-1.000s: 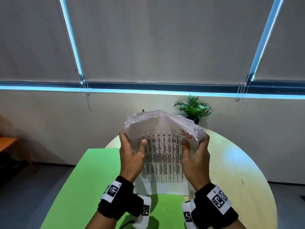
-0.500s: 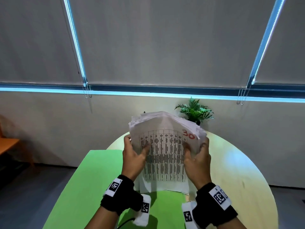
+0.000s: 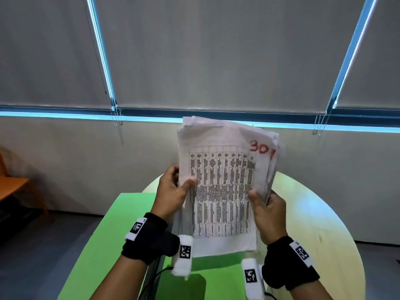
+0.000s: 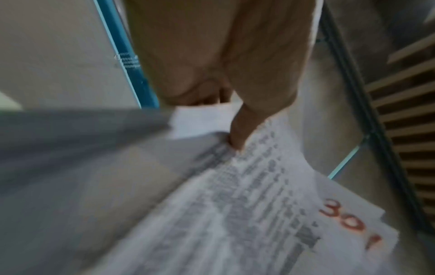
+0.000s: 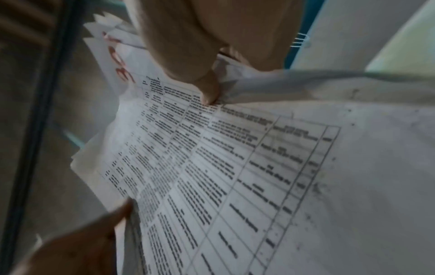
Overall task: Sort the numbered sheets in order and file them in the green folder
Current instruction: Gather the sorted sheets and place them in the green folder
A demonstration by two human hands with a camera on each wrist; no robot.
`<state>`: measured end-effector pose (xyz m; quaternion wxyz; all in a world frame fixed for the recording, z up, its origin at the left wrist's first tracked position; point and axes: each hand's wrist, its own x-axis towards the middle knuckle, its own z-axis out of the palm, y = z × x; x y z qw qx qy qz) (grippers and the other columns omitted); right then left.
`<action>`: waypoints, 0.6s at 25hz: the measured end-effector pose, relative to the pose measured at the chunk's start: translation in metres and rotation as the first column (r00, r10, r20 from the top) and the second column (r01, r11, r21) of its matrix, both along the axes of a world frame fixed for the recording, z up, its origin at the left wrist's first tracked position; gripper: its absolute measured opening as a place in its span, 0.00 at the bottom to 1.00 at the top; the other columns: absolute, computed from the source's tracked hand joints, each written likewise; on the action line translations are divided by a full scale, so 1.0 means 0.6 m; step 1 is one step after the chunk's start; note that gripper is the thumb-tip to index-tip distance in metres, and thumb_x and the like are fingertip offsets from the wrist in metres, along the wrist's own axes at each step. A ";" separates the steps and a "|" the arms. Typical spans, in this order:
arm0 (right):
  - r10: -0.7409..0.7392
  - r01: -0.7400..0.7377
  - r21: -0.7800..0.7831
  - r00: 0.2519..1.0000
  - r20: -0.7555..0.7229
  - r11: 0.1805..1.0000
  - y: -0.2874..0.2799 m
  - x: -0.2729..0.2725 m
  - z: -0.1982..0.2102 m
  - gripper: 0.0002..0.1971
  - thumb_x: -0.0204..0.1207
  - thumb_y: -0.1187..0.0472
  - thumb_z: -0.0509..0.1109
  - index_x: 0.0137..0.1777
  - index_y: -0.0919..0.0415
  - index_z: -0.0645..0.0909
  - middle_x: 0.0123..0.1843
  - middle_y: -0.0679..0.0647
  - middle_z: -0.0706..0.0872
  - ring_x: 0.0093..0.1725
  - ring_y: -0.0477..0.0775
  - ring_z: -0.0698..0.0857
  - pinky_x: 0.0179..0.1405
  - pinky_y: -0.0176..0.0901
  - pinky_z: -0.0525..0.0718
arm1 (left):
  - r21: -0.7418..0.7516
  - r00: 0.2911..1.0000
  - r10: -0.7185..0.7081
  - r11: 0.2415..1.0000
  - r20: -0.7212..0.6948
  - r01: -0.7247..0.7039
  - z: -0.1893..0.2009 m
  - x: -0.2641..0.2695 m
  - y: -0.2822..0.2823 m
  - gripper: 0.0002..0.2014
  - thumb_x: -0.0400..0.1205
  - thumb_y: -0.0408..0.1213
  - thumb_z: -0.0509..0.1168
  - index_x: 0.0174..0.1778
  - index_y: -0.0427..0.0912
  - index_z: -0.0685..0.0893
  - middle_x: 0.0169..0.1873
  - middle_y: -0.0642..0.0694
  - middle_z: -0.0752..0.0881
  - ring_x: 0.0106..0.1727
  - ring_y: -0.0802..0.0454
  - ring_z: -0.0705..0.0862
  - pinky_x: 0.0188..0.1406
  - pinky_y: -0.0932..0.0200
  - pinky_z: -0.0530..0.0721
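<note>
Sheets: a thick stack of worn white paper sheets printed with a black-ruled table of small text (too blurred to read), held upright in the air above the bench, its lower edge clear of the folder.
Front sheet: carries a handwritten red number in its upper right corner, reading "30" followed by one more stroke that may be a 1; the left wrist view shows the same red marking.
Stack edges: the top and right edges are fanned and uneven, with several sheet corners showing behind the front one; the paper looks creased and smudged in the right wrist view.
Left hand: the left hand grips the stack's left edge, thumb pressed on the front sheet and fingers curled behind.
Right hand: the right hand grips the right edge lower down, thumb on the printed face and fingers wrapped behind the sheets.
Folder: a bright green flat folder lies open on the bench below the hands, its surface bare where it shows (the near part is hidden by the wrists and the stack).
Bench: a round pale wooden bench carries the folder, which overhangs its left side.
Wrists: black wristbands with white coded tags on both arms.
</note>
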<state>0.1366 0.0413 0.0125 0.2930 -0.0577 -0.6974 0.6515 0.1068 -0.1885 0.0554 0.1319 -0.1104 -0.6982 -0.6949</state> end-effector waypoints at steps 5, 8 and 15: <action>-0.070 0.051 -0.356 0.997 -0.043 0.933 0.003 -0.020 0.002 0.08 0.77 0.71 0.73 0.55 0.63 0.87 0.48 0.47 0.90 0.47 0.40 0.87 0.54 0.38 0.85 | -0.086 0.979 -0.089 0.991 0.185 0.106 -0.076 0.028 -0.027 0.11 0.81 0.33 0.69 0.60 0.41 0.84 0.53 0.47 0.91 0.55 0.47 0.90 0.56 0.46 0.87; -0.081 0.065 -0.429 0.997 -0.019 0.901 -0.004 -0.025 -0.002 0.08 0.77 0.71 0.73 0.46 0.57 0.86 0.46 0.48 0.89 0.50 0.49 0.86 0.59 0.43 0.82 | 0.166 0.966 -0.058 0.986 0.252 0.016 -0.116 0.041 -0.025 0.22 0.73 0.39 0.77 0.62 0.41 0.83 0.54 0.43 0.90 0.56 0.41 0.89 0.57 0.43 0.87; 0.102 -0.016 -0.687 0.991 0.084 0.727 -0.037 -0.016 -0.027 0.06 0.76 0.70 0.74 0.47 0.59 0.84 0.52 0.54 0.89 0.47 0.47 0.82 0.44 0.35 0.78 | 0.622 0.963 -0.121 0.781 0.240 -0.057 -0.123 0.062 0.025 0.22 0.71 0.31 0.75 0.62 0.34 0.82 0.57 0.39 0.89 0.61 0.42 0.86 0.57 0.53 0.86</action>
